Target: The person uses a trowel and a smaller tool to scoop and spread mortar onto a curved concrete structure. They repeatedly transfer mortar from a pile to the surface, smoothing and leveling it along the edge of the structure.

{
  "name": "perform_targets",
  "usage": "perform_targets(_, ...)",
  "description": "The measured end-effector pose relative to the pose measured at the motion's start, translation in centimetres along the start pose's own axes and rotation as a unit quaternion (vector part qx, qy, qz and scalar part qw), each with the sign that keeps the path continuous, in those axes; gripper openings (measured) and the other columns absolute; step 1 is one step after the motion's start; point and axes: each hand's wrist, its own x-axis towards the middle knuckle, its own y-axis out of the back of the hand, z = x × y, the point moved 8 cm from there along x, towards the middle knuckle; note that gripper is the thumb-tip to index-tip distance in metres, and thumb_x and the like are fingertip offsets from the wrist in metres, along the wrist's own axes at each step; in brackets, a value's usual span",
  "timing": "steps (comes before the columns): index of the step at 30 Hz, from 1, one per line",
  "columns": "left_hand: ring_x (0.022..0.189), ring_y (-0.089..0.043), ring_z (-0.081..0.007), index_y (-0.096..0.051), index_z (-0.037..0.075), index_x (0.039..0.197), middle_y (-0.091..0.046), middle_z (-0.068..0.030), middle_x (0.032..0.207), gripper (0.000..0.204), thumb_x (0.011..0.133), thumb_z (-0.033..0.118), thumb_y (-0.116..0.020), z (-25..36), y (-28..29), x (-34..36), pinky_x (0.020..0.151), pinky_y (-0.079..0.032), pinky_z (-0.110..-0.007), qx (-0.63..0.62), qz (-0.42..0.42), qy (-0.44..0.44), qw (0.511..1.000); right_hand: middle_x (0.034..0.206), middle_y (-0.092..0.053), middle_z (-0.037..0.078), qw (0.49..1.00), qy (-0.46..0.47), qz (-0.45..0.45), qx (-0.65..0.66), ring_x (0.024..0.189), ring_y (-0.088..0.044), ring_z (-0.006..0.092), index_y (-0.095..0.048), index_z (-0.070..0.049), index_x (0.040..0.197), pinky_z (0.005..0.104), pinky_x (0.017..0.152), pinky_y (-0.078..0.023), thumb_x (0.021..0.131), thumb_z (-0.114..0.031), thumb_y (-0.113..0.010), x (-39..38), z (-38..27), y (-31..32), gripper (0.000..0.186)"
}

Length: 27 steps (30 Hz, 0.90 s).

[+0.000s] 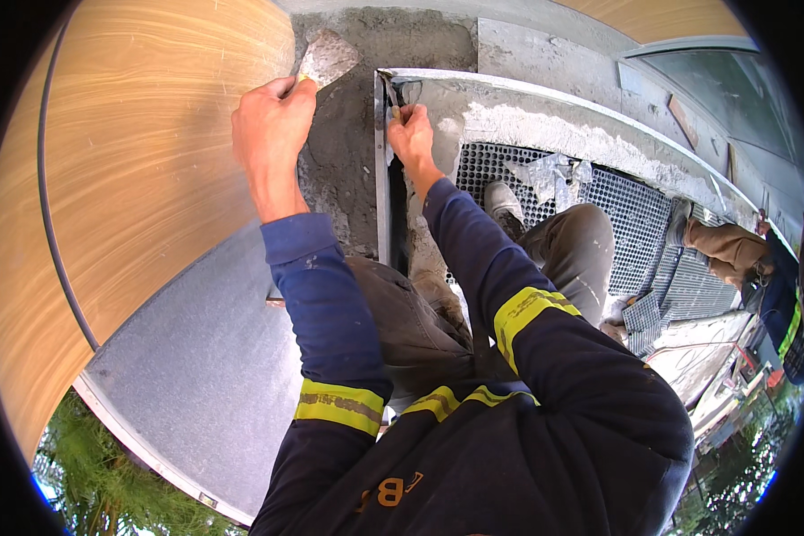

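Note:
My left hand (pixel 277 134) is closed around the handle of a putty knife (pixel 329 59), whose wide blade is coated with grey-brown mortar. It hovers over rough mortar beside the wood-grain panel. To its right, my right hand (pixel 411 138) pinches a slim tool (pixel 389 91) with a narrow blade. That blade reaches into the inner corner of a pale metal frame (pixel 382 179), just above the dark gap along the frame's side. The fingers hide most of the slim tool's handle.
Black perforated mats (pixel 621 210) cover the sunken floor on the right, with crumpled plastic (pixel 552 176) on them. A wood-grain panel (pixel 152 134) curves up at left above a grey slab (pixel 205 357). Another person (pixel 732 255) crouches at far right, near cables and tools.

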Motion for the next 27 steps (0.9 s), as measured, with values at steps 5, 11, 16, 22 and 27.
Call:
perform_targets(5, 0.104, -0.075, -0.0309, -0.08, 0.02, 0.121, -0.08, -0.0118, 0.105, 0.048, 0.081, 0.043, -0.069, -0.1, -0.5, 0.2, 0.091, -0.057, -0.04, 0.002, -0.007, 0.002, 1.0, 0.1, -0.071, 0.022, 1.0, 0.0, -0.023, -0.007, 0.097, -0.069, 0.0412, -0.059, -0.002, 0.113, 0.0473, 0.09, -0.053, 0.085, -0.013, -0.068, 0.2, -0.3, 0.0, 0.031)
perform_targets(11, 0.102, -0.075, -0.0294, -0.08, 0.02, 0.12, -0.08, -0.0105, 0.106, 0.047, 0.08, 0.044, -0.07, 0.3, -0.1, -0.1, 0.09, -0.057, -0.04, -0.004, -0.014, 0.003, 1.0, 0.096, -0.074, 0.02, 0.998, -0.036, -0.058, -0.001, 0.093, -0.071, 0.0377, -0.063, -0.003, 0.11, 0.0429, 0.087, -0.054, 0.095, -0.025, -0.069, 0.0, -0.4, 0.6, 0.027)
perform_targets(16, 0.103, -0.075, -0.03, -0.079, 0.021, 0.121, -0.08, -0.0104, 0.107, 0.047, 0.081, 0.044, -0.071, 0.8, -0.6, 0.3, 0.09, -0.057, -0.04, -0.013, 0.002, -0.028, 1.0, 0.095, -0.074, 0.022, 0.997, 0.006, -0.074, 0.013, 0.091, -0.071, 0.0386, -0.063, -0.006, 0.112, 0.0432, 0.084, -0.054, 0.097, -0.038, -0.068, 1.2, 0.7, 2.4, 0.035)
perform_targets(22, 0.101, -0.075, -0.0307, -0.08, 0.017, 0.118, -0.08, -0.0112, 0.104, 0.045, 0.082, 0.042, -0.07, 0.1, 0.6, -0.1, 0.09, -0.058, -0.04, -0.039, 0.021, -0.018, 0.999, 0.102, -0.074, 0.023, 0.974, 0.098, -0.077, -0.19, 0.091, -0.071, 0.0441, -0.061, -0.01, 0.122, 0.0519, 0.088, -0.054, 0.095, -0.038, -0.063, 2.6, -3.7, 5.7, 0.039)
perform_targets(27, 0.097, -0.076, -0.0286, -0.08, 0.017, 0.118, -0.08, -0.0099, 0.1, 0.045, 0.083, 0.043, -0.07, 0.6, 1.1, -0.5, 0.087, -0.057, -0.038, -0.05, 0.034, -0.009, 0.998, 0.113, -0.074, 0.012, 0.904, 0.179, -0.124, -0.369, 0.118, -0.063, 0.0355, -0.064, -0.016, 0.122, 0.0537, 0.098, -0.048, 0.093, -0.034, -0.066, 4.8, -4.6, 5.8, 0.034)
